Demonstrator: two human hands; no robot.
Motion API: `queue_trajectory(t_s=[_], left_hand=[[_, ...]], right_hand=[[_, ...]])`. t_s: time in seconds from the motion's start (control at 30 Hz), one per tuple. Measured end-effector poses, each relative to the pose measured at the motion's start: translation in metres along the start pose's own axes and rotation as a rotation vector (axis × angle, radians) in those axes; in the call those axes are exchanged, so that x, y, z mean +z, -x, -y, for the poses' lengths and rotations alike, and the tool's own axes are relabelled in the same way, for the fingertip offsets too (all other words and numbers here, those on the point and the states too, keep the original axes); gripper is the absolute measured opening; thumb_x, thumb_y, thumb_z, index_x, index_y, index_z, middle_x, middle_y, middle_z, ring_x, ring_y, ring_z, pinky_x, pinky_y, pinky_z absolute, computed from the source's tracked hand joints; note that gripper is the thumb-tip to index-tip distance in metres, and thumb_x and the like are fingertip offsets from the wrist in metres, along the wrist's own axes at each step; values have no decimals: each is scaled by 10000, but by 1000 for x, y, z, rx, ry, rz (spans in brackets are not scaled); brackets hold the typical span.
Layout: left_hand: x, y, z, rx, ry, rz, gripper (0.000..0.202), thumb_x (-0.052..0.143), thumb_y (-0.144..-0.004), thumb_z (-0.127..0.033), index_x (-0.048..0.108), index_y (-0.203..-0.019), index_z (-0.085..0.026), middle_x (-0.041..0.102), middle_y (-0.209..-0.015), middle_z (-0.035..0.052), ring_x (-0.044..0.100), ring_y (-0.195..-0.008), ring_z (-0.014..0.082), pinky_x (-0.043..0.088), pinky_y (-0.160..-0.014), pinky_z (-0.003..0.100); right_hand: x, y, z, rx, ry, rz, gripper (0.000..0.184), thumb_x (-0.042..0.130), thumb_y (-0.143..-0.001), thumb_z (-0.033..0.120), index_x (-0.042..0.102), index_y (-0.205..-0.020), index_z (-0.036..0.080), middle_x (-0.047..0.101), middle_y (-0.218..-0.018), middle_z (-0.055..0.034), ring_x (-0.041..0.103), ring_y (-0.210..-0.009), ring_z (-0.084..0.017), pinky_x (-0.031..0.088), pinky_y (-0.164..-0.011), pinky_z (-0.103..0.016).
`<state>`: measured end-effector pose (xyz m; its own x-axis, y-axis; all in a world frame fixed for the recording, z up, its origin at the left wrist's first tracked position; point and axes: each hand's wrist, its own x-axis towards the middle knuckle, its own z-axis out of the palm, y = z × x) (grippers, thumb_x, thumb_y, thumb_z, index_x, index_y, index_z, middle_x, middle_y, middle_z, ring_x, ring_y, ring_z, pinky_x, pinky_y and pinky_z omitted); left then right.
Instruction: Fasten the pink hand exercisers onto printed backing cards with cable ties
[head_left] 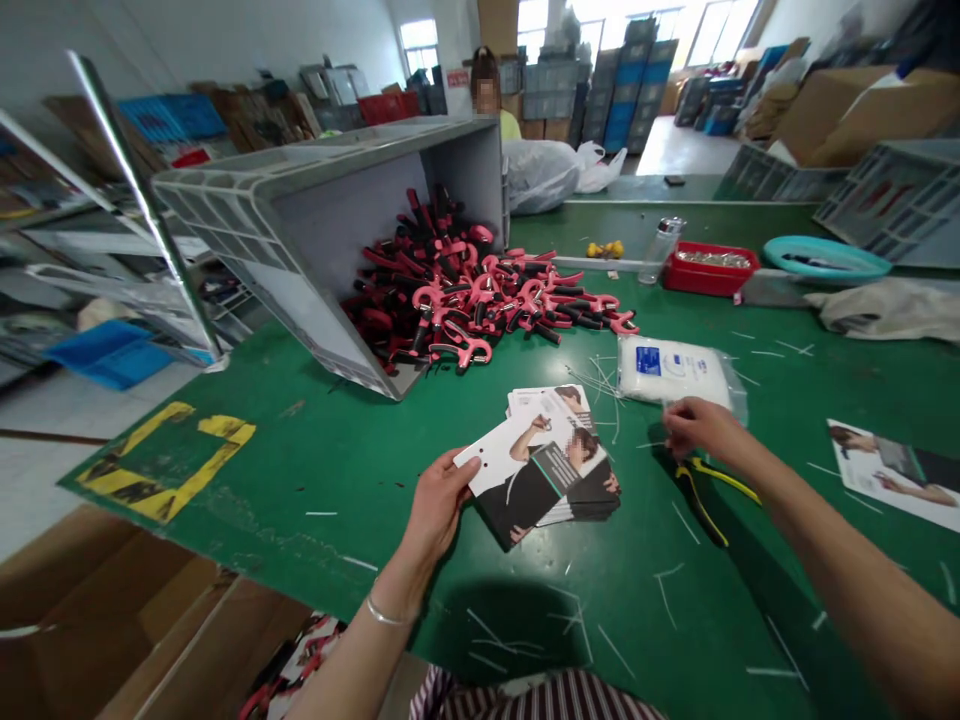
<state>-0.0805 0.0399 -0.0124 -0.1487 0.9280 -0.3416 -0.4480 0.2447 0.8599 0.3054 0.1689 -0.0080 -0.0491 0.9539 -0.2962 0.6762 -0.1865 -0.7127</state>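
My left hand [441, 503] grips the left edge of a printed card [525, 460], lifted off a small stack of the same cards [577, 495] on the green table [337, 460]. My right hand [697, 425] is closed at the near edge of a clear bag of white ties [675, 370]; what its fingers pinch is too small to name. Yellow-handled pliers [709, 485] lie just below that hand. A heap of red-and-black hand grippers [480, 290] spills from a tipped grey crate [337, 210] behind the cards.
A red tray [709, 270], a clear bottle [660, 250] and a teal dish [825, 258] stand at the back right. A cloth [885, 310] and more printed sheets [892, 470] lie right. Cut white ties litter the table. Another person [491, 95] stands behind the crate. Cardboard boxes [112, 620] sit lower left.
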Motion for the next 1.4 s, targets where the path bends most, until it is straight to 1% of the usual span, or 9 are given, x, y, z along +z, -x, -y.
queue_trajectory(t_s=[0.1,0.2,0.4,0.7,0.77,0.93,1.13,1.27,1.4], left_hand=[[17,2,-3,63,-159,104,375,800,-715,-350,673,-990,-128,751,-867,55,674,-711,137,526,-684,227],[35,5,-2,72,-268,173,356,744,-761,-432,666,-951,-142,726,-770,24,638,-629,125,484,-593,207],[48,13,6,102,-318,219,328,684,-805,-462,639,-941,-166,685,-747,-4,588,-608,115,446,-568,201],[55,20,1,123,-395,187,420,672,-800,-489,654,-1057,-158,688,-775,18,582,-606,135,457,-560,216],[57,21,-3,120,-405,185,432,680,-792,-492,662,-1062,-154,683,-746,15,570,-583,130,445,-538,210],[51,21,-10,57,-331,242,496,524,-877,-584,676,-995,-127,688,-776,56,581,-602,137,452,-545,220],[38,20,6,45,-287,388,341,790,-704,-382,654,-927,-164,676,-809,20,597,-677,137,481,-681,247],[24,26,0,216,-595,375,155,706,-783,-323,682,-806,-171,628,-773,19,559,-688,142,459,-683,244],[7,43,-17,299,-774,575,190,559,-905,-277,732,-931,-204,653,-925,66,593,-882,191,462,-836,287]], right_hand=[[5,32,20,-119,-522,-69,273,750,-760,421,640,-849,187,702,-784,-50,676,-670,-156,542,-554,-232],[39,70,63,-257,-675,-22,274,731,-793,435,626,-868,193,704,-747,-26,673,-647,-142,561,-623,-257],[104,116,113,-510,-485,-152,183,626,-895,386,635,-894,203,728,-853,-52,703,-697,-171,570,-671,-309],[121,110,108,-669,-216,-205,98,573,-920,309,653,-900,255,702,-1006,-61,628,-996,-243,476,-900,-408],[124,105,108,-655,-210,-143,81,603,-894,309,659,-888,250,688,-1048,-55,601,-1023,-245,453,-911,-406],[124,96,101,-429,-433,123,185,632,-866,404,638,-883,219,620,-783,5,543,-690,-156,421,-647,-280],[126,95,96,-379,-582,233,260,678,-829,444,631,-867,191,573,-757,12,486,-675,-131,369,-611,-249],[123,96,99,-324,-634,257,284,710,-796,455,626,-863,193,568,-763,12,480,-674,-131,375,-628,-253],[119,94,99,-280,-678,282,273,734,-773,441,618,-810,196,549,-744,18,474,-682,-128,388,-650,-255]])
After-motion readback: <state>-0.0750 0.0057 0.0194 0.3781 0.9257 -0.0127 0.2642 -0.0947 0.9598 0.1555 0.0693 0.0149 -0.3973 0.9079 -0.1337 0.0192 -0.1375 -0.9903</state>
